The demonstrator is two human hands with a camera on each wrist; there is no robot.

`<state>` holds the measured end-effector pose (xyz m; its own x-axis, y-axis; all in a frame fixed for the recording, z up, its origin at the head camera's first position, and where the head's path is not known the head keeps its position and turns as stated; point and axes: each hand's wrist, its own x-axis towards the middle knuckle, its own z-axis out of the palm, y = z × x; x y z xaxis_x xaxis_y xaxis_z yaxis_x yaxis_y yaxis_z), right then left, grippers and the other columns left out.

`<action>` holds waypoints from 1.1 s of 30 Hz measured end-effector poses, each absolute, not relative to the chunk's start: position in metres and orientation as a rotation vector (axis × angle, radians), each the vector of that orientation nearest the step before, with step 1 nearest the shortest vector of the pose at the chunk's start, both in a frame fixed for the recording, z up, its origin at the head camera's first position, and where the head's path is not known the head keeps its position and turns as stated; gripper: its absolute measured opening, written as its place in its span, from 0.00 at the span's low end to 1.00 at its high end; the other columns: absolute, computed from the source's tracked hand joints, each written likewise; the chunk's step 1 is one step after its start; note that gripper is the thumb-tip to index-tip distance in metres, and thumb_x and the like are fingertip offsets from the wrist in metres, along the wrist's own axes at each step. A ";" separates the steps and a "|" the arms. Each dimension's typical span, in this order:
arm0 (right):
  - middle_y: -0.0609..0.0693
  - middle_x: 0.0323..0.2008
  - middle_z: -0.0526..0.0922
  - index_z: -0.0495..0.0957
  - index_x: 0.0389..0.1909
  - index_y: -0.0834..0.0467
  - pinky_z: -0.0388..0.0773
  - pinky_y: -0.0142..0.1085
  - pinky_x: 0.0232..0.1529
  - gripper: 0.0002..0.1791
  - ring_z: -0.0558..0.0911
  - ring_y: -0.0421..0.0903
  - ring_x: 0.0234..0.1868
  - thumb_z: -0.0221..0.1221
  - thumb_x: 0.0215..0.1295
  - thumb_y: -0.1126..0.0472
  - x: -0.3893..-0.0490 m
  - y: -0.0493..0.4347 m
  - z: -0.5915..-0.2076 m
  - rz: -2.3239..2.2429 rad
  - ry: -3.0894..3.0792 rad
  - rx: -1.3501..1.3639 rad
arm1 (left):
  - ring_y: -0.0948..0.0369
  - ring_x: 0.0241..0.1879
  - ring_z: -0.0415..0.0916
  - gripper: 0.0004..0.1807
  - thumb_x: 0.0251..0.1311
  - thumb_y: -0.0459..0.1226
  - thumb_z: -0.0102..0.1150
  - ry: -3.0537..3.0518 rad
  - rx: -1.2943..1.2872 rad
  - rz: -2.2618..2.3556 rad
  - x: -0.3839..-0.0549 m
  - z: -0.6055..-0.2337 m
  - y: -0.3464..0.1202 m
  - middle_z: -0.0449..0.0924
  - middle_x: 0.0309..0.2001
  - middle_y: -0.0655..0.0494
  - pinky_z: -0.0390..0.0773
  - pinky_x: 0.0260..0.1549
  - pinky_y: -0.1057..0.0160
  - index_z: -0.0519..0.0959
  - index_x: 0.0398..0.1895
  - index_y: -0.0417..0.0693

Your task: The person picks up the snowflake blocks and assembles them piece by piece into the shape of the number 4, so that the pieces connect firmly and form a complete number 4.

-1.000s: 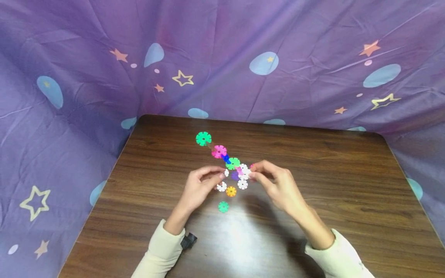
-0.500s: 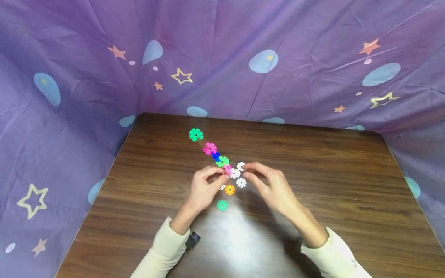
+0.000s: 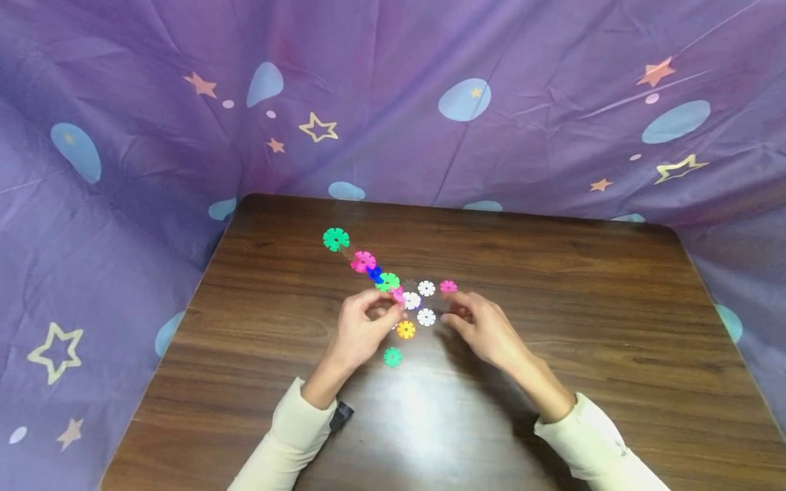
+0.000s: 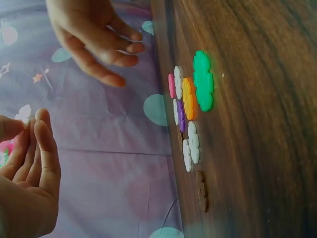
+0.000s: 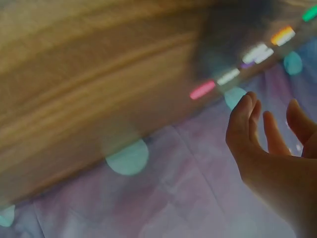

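Note:
My left hand [image 3: 366,326] pinches a chain of slotted snowflake discs near its lower end, thumb against fingers. The chain slants up and left: a white disc [image 3: 411,300] at the near end, then pink, a light green disc [image 3: 387,282], a blue disc [image 3: 374,274], a pink disc [image 3: 364,262], brown, and a green disc [image 3: 336,239] at the far end. In the left wrist view the chain's white disc [image 4: 24,114] shows above the fingertips, held off the table. My right hand [image 3: 488,332] holds nothing, its fingers relaxed and apart, close to a loose pink disc [image 3: 449,287].
Loose discs lie on the wooden table [image 3: 583,327]: orange [image 3: 406,330], green [image 3: 393,356], several white [image 3: 426,317], purple [image 4: 181,115] and brown [image 4: 202,191]. A patterned purple cloth [image 3: 393,88] hangs behind the table and on its sides.
The chain has shifted left with my left hand, which has moved its hold onto the lower end. My right hand has come away from the white disc, drawing right and uncovering the loose pink disc.

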<state>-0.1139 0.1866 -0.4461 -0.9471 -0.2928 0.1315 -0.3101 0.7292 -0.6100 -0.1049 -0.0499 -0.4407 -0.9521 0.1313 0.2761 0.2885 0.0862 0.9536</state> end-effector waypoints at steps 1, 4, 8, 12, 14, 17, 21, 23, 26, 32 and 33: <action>0.52 0.36 0.85 0.82 0.59 0.61 0.82 0.43 0.40 0.21 0.82 0.44 0.36 0.68 0.66 0.61 -0.115 0.187 -0.449 1.012 -2.913 0.500 | 0.56 0.28 0.86 0.05 0.60 0.25 0.66 -2.218 -0.437 -2.011 -0.105 -0.441 -0.050 0.87 0.32 0.33 0.85 0.29 0.70 0.84 0.38 0.30; 0.52 0.37 0.85 0.82 0.59 0.61 0.82 0.44 0.41 0.22 0.82 0.44 0.36 0.69 0.65 0.61 -0.120 0.188 -0.457 0.992 -2.947 0.490 | 0.64 0.28 0.86 0.04 0.60 0.24 0.64 -2.185 -0.447 -2.036 -0.105 -0.442 -0.050 0.86 0.31 0.30 0.84 0.29 0.71 0.84 0.38 0.29; 0.54 0.38 0.85 0.82 0.58 0.61 0.82 0.47 0.43 0.22 0.83 0.46 0.38 0.70 0.64 0.59 -0.125 0.186 -0.466 0.975 -2.995 0.485 | 0.73 0.27 0.82 0.04 0.60 0.23 0.65 -2.158 -0.451 -2.032 -0.104 -0.442 -0.051 0.86 0.31 0.30 0.84 0.29 0.71 0.84 0.38 0.30; 0.57 0.43 0.86 0.81 0.60 0.61 0.83 0.51 0.48 0.25 0.84 0.51 0.42 0.70 0.63 0.59 -0.127 0.182 -0.471 0.960 -3.047 0.480 | 0.72 0.26 0.80 0.04 0.59 0.25 0.66 -2.158 -0.444 -1.995 -0.104 -0.442 -0.051 0.87 0.30 0.34 0.83 0.28 0.71 0.84 0.37 0.32; 0.59 0.48 0.86 0.80 0.61 0.61 0.83 0.53 0.51 0.26 0.85 0.54 0.46 0.70 0.63 0.59 -0.127 0.180 -0.473 0.942 -3.063 0.487 | 0.72 0.27 0.80 0.05 0.59 0.25 0.67 -2.161 -0.443 -1.972 -0.105 -0.443 -0.051 0.87 0.30 0.36 0.82 0.29 0.71 0.85 0.38 0.32; 0.61 0.53 0.84 0.80 0.62 0.60 0.81 0.56 0.57 0.27 0.84 0.58 0.52 0.71 0.62 0.59 -0.127 0.175 -0.474 0.913 -3.074 0.503 | 0.71 0.29 0.79 0.06 0.58 0.25 0.68 -2.170 -0.440 -1.938 -0.105 -0.444 -0.052 0.87 0.31 0.38 0.82 0.30 0.72 0.86 0.38 0.33; 0.60 0.55 0.84 0.81 0.61 0.58 0.80 0.56 0.61 0.27 0.83 0.58 0.56 0.72 0.61 0.58 -0.127 0.169 -0.477 0.866 -3.074 0.534 | 0.71 0.29 0.78 0.06 0.58 0.25 0.68 -2.199 -0.434 -1.911 -0.106 -0.444 -0.052 0.88 0.32 0.40 0.81 0.30 0.72 0.86 0.39 0.35; 0.60 0.54 0.84 0.82 0.60 0.58 0.80 0.55 0.61 0.26 0.82 0.58 0.56 0.72 0.60 0.58 -0.126 0.167 -0.478 0.838 -3.068 0.546 | 0.70 0.29 0.78 0.07 0.58 0.26 0.68 -2.219 -0.433 -1.894 -0.106 -0.444 -0.053 0.88 0.33 0.41 0.81 0.30 0.72 0.86 0.40 0.36; 0.58 0.51 0.84 0.83 0.56 0.59 0.81 0.54 0.59 0.24 0.82 0.57 0.54 0.73 0.59 0.58 -0.125 0.163 -0.479 0.813 -3.056 0.556 | 0.69 0.29 0.78 0.07 0.59 0.27 0.68 -2.246 -0.436 -1.871 -0.106 -0.445 -0.053 0.88 0.34 0.42 0.81 0.30 0.71 0.86 0.40 0.37; 0.54 0.42 0.82 0.82 0.46 0.58 0.82 0.52 0.56 0.16 0.81 0.56 0.50 0.73 0.57 0.62 -0.126 0.156 -0.480 0.813 -3.046 0.556 | 0.69 0.30 0.79 0.07 0.59 0.27 0.68 -2.245 -0.424 -1.885 -0.106 -0.444 -0.054 0.89 0.36 0.41 0.83 0.31 0.70 0.86 0.41 0.37; 0.53 0.41 0.82 0.81 0.44 0.58 0.81 0.53 0.56 0.15 0.81 0.56 0.50 0.73 0.57 0.63 -0.126 0.155 -0.480 0.827 -3.046 0.546 | 0.70 0.31 0.79 0.07 0.59 0.27 0.68 -2.240 -0.421 -1.891 -0.106 -0.443 -0.054 0.89 0.36 0.41 0.83 0.31 0.70 0.86 0.41 0.36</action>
<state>-0.1261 0.1552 -0.4801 -0.9401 -0.3397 0.0289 -0.3077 0.8088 -0.5012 -0.1065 -0.0542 -0.4435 -0.9439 0.0989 0.3152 0.3273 0.1512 0.9327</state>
